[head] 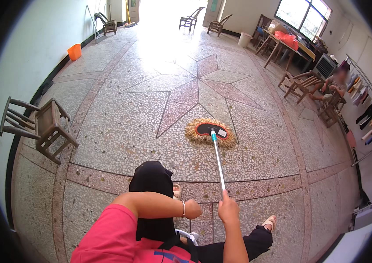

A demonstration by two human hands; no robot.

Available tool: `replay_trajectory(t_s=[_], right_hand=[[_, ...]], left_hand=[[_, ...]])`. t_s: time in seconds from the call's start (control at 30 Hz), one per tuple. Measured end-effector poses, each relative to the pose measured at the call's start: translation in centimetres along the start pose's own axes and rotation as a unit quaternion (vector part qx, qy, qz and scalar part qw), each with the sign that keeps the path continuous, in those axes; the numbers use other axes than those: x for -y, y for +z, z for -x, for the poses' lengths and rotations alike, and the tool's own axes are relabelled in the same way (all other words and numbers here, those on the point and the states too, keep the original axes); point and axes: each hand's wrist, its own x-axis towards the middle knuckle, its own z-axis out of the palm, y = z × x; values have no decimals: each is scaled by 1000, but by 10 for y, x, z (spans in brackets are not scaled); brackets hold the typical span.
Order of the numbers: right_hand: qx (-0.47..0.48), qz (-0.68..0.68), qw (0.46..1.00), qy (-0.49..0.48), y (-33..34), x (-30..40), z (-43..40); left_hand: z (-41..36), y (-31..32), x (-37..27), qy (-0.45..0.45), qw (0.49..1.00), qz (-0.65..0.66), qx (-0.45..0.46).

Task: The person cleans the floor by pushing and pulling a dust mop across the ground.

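My right hand (pixel 228 209) is closed around the silver pole (pixel 219 161) of a flat dust mop. The mop head (pixel 210 132) rests on the terrazzo floor ahead of me; it has a tan yarn fringe and a black, red-edged centre with a white label. A teal collar (pixel 213 136) joins pole and head. To the left of the pole, my left hand (pixel 193 209) is curled into a fist, apart from the pole. A bracelet (pixel 183 209) circles that wrist, and nothing shows in the fist.
A wooden chair (pixel 49 123) stands at left, an orange bin (pixel 74 52) along the wall. Two chairs stand near the bright doorway. On the right are a white bucket (pixel 245 39), a loaded table (pixel 276 39), a wooden chair (pixel 299 86), a seated person (pixel 332 83) and a clothes rack (pixel 368 88).
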Motion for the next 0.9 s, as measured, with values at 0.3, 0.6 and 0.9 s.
replay_trajectory(t_s=[0.3,0.6,0.9], right_hand=[[76,10,997,26,-47,11,149],[47,-33,996,64,-100,76,150],[15,-20,999,38,-8,118,-11]], left_hand=[[47,7,22,67,998,-16,6],[88,6,53,149,987,-41,52],[92,36,70,11,999,-7,51]])
